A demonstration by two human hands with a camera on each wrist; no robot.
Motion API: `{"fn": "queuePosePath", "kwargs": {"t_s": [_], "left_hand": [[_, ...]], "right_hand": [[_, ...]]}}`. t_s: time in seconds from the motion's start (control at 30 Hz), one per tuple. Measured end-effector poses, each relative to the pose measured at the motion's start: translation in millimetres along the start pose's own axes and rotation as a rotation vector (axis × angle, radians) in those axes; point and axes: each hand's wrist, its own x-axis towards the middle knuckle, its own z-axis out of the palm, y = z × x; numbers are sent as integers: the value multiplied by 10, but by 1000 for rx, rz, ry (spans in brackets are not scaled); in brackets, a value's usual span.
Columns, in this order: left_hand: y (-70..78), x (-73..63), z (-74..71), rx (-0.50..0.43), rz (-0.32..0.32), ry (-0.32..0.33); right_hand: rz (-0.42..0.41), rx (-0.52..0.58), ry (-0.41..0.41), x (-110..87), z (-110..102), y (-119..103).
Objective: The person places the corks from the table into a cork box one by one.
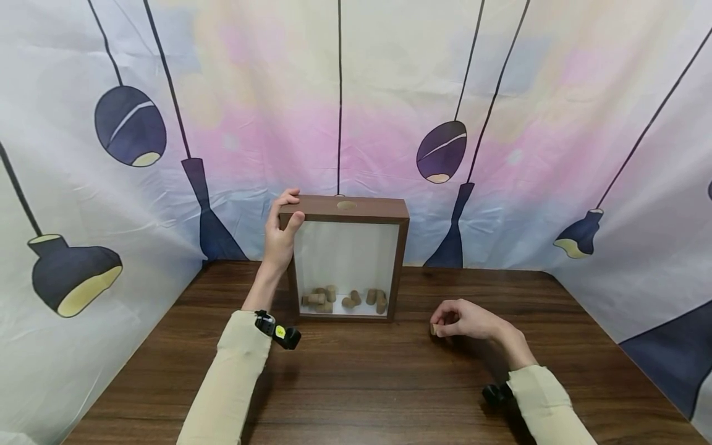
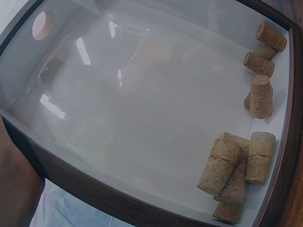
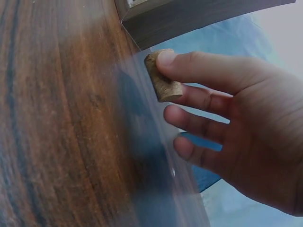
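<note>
A brown-framed shadow box [image 1: 399, 272] with a clear front stands upright on the table, a round hole [image 1: 347, 205] in its top. Several corks [image 1: 317, 298] lie along its bottom inside; the left wrist view shows these corks [image 2: 220, 163] closer. My left hand [image 1: 282, 238] grips the box's upper left corner, thumb on the front and fingers over the top. To the right of the box, my right hand [image 1: 464, 320] pinches a single cork [image 3: 163, 80] between thumb and forefinger, just above the table. Its other fingers are loosely bent in the right wrist view.
The dark wood table [image 1: 356, 383] extends in front of the box and to both sides. Behind it hangs a cloth backdrop [image 1: 378, 123] printed with lamps. Each wrist wears a small black camera [image 1: 278, 330].
</note>
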Motion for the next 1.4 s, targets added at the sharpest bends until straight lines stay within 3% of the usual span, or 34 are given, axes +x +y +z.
{"fn": "queuePosePath", "kwargs": {"t_s": [0.13,0.4,0.63,0.87,1.13,1.4], "left_hand": [[-19,-16,3,0,-2,-5],[-45,-12,26,-6,-12,-15],[-12,-9,28,3,-14,-9],[10,-6,23,0,-9,-8],[5,16,-4,-13,2,4],[0,7,-15,-1,4,0]], "right_hand": [[-37,-16,55,7,11,-29],[-107,-77,241,30,-76,-242],[-224,-185,380,120,-328,-627],[-392,-328,508,186,-567,-1048],[-502,-344,564,273,-758,-1475],[-681,-362,604,478,-860,-1859]]}}
